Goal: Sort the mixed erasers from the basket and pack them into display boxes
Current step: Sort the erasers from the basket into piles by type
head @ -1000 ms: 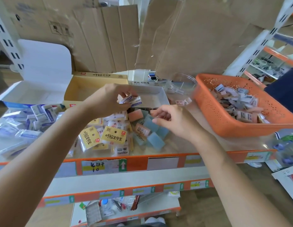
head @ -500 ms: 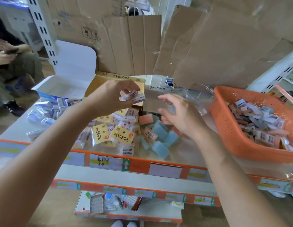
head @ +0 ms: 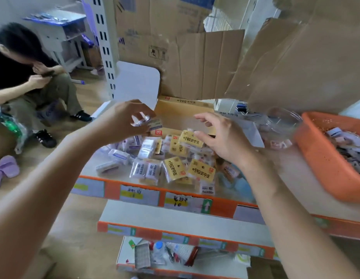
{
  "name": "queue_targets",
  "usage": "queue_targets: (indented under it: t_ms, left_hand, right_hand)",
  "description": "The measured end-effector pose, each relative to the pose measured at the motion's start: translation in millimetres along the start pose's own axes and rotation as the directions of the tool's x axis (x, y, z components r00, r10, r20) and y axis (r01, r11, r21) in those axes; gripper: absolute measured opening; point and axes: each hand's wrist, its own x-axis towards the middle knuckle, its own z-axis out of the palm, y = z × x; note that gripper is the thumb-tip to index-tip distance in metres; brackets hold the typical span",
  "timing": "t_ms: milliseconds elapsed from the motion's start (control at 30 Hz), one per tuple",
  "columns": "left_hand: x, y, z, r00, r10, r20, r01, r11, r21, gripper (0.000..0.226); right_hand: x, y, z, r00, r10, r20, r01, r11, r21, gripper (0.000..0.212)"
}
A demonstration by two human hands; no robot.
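Note:
My left hand [head: 122, 119] pinches a couple of small white-and-blue erasers [head: 149, 122] above the shelf's left part. My right hand [head: 221, 137] hovers with loosely spread fingers over the pile of wrapped erasers [head: 175, 158], holding nothing. Many packs in that pile carry yellow labels [head: 201, 171]. Behind the pile stands an open yellow display box [head: 181, 109]. A white display box's raised lid [head: 138, 83] shows at the back left. The orange basket [head: 324, 158] with mixed erasers sits at the right.
A clear plastic bowl [head: 283, 121] lies between the yellow box and the basket. Cardboard sheets [head: 205, 61] stand behind the shelf. A person [head: 28, 77] sits on the floor at the left. The lower shelf [head: 165, 254] holds small clutter.
The view has swung left and the picture is blurred. My left hand keeps its erasers and has drifted left. My right hand has risen from the blue erasers and opened its fingers.

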Motion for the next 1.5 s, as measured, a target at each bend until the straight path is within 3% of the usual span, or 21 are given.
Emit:
queue_targets:
  t_ms: [167, 367, 633, 800, 1167, 1500]
  left_hand:
    - [-7.2, -29.4, -15.9, 0.988, 0.055, 0.143, -0.053, 0.998, -0.018, 0.029]
    - [-19.3, -52.2, -17.7, 0.926, 0.133, 0.354, -0.133, 0.991, -0.024, 0.024]
    - [-20.6, -61.5, -10.2, 0.945, 0.233, 0.228, -0.223, 0.972, -0.067, 0.020]
    - [-13.4, -48.4, -8.7, 0.968, 0.232, 0.091, -0.222, 0.969, -0.108, 0.043]
    - [24.1, 19.1, 28.9, 0.958, 0.247, 0.145, -0.260, 0.962, 0.079, 0.044]
    - [67.0, 121.9, 87.2, 0.971, 0.213, 0.107, -0.226, 0.966, 0.127, 0.048]
  right_hand:
    - [9.4, -34.3, 19.2, 0.999, 0.045, -0.018, -0.044, 0.999, 0.015, 0.040]
    - [13.8, -58.2, 37.1, 0.993, 0.108, -0.048, -0.107, 0.994, 0.012, 0.039]
    - [13.5, -69.9, 44.5, 0.986, 0.157, -0.058, -0.158, 0.987, -0.017, 0.039]
    - [3.2, -61.7, 37.9, 0.977, 0.201, -0.074, -0.207, 0.975, -0.080, 0.042]
    - [-39.8, -7.6, -9.3, 0.950, 0.285, -0.126, -0.302, 0.942, -0.144, 0.042]
    - [-73.8, 95.1, -78.3, 0.970, 0.229, -0.086, -0.242, 0.950, -0.196, 0.042]
